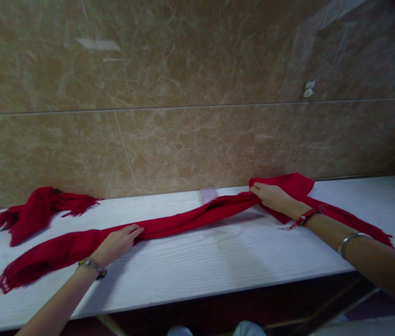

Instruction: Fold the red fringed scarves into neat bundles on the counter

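Note:
A long red scarf (179, 223) with fringed ends stretches across a white wooden table. My left hand (117, 242) grips it left of the middle, fingers closed over the cloth. Farther right, my right hand (270, 195) pinches the scarf near a folded part that lies against the wall side. Between the two hands the cloth runs narrow and gathered. One fringed end rests at the table's left front, and the other trails out beneath my right forearm. A second red fringed cloth (39, 212) lies crumpled at the far left, apart from my hands.
Behind the white table (197, 270) rises a brown marbled tile wall (183, 144). A small pale, blurred rectangle (207, 195) sits at the table's back edge. A white fitting (309, 88) is fixed to the wall at right. The table's front edge runs below my hands.

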`<state>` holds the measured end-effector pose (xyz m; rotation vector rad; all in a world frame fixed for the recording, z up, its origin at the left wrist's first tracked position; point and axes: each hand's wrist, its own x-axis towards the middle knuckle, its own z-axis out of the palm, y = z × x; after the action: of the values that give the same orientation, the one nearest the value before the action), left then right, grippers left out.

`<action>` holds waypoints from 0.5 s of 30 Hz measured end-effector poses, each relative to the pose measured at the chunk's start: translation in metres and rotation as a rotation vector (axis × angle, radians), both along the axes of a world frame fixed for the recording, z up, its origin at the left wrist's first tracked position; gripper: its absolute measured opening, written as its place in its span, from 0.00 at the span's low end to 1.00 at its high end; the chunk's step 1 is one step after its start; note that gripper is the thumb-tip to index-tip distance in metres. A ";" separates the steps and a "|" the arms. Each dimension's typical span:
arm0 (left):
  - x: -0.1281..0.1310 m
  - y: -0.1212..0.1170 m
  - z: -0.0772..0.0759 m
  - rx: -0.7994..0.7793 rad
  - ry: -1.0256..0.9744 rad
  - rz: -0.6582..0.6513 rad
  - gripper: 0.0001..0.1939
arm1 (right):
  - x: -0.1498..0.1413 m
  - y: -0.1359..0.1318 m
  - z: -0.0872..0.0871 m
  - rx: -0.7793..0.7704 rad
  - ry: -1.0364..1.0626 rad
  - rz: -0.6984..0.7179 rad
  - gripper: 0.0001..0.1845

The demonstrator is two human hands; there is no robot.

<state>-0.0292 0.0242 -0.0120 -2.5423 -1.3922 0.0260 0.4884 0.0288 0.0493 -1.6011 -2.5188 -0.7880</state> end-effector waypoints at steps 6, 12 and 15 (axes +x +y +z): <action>-0.038 0.000 -0.006 -0.003 -0.023 -0.030 0.26 | 0.017 -0.041 -0.042 0.164 -0.137 -0.007 0.14; -0.094 0.001 -0.010 0.107 -0.007 0.084 0.23 | 0.038 -0.048 -0.088 0.167 0.118 -0.173 0.26; -0.113 0.002 -0.010 0.178 -0.038 0.164 0.21 | 0.047 -0.040 -0.059 0.170 0.108 -0.182 0.19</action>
<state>-0.1423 0.0266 -0.0224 -2.2921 -1.5408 -0.1130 0.5355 -0.0108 -0.0101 -1.7793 -2.1918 -0.8812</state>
